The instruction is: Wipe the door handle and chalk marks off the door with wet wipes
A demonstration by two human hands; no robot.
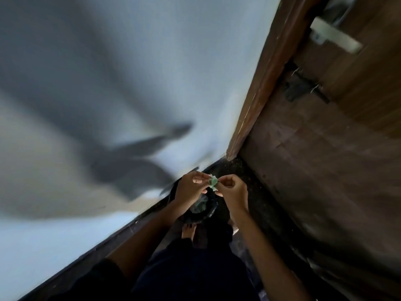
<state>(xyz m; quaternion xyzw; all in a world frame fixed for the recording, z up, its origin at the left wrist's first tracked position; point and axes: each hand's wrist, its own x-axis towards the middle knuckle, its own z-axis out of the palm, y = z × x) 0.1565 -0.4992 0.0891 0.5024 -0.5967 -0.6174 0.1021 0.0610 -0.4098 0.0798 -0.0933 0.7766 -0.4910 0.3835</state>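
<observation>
Pinching a crumpled green wipe (213, 182), left hand (191, 187) and right hand (233, 189) grip grasping it, black-lined bin (201, 210) below.

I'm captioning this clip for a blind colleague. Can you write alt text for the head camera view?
Both hands, left hand and right hand, pinch a small crumpled green wipe between them, low beside a brown wooden door. The door's pale lever handle sits at upper right; a blurred white wall fills the left.

Single head view, tilted hard, looks steeply down along the wall (108, 61) and door (325, 159) to floor; hands close below centre.
</observation>
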